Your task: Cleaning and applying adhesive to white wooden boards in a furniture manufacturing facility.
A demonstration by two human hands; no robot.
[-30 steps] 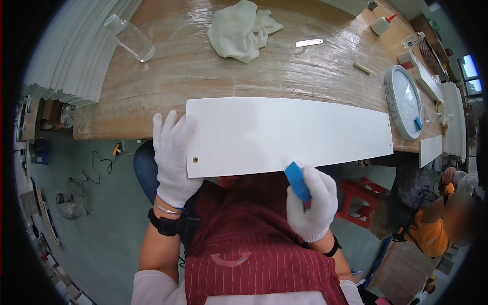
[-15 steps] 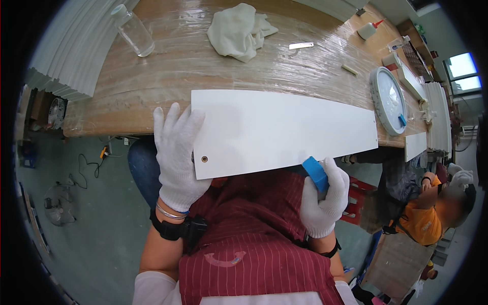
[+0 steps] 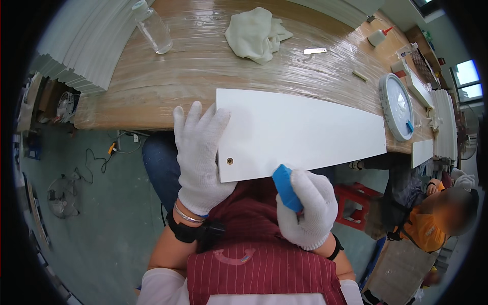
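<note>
A long white panel [image 3: 300,132] lies at the table's near edge, overhanging it toward me, with a small brass-coloured hole [image 3: 230,161] near its left end. My left hand [image 3: 203,157], in a white knit glove, rests against that end. Its fingers are stretched and spread, and its thumb is hidden, seemingly beneath the panel. Between the thumb and fingers of my gloved right hand [image 3: 307,211] is a blue block-like piece [image 3: 287,188], close to the panel's near edge. Whether the piece touches the panel I cannot tell.
Beyond the panel lie a crumpled cloth [image 3: 254,35], a clear bottle [image 3: 152,28] and a metal strip [image 3: 315,51]. A round white lid [image 3: 396,107] holds a small blue piece. White panels [image 3: 86,46] stand stacked at left. A co-worker in orange [image 3: 427,223] sits at right.
My right hand has moved left along the panel's near edge with the blue piece. My left hand stays at the panel's end. The whole view has shifted slightly.
</note>
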